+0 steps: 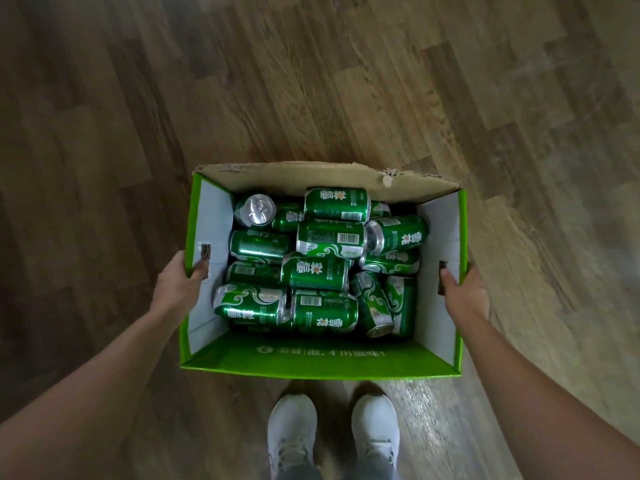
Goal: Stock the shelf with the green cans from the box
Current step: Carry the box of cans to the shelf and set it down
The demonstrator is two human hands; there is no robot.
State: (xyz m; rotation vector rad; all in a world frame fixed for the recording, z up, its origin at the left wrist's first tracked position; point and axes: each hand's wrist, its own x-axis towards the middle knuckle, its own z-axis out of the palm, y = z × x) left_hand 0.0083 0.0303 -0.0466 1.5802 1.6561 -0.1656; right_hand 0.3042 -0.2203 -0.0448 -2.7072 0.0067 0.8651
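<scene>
Presently, head view: the box (322, 362) sits squarely between the two hands, just ahead of the white shoes (292, 431), its long side running left to right across the body. The left hand (180, 284) grips the left wall, thumb hooked inside at the handle slot. The right hand (465, 292) grips the right wall likewise, so neither is nearer. Inside, the green cans (323, 273) lie heaped, mostly on their sides at mixed angles (one at the far-left corner shows its silver top). Whether the box rests on the wooden floor (104, 133) cannot be told. No shelf is in view, so stocking appears not yet begun.
</scene>
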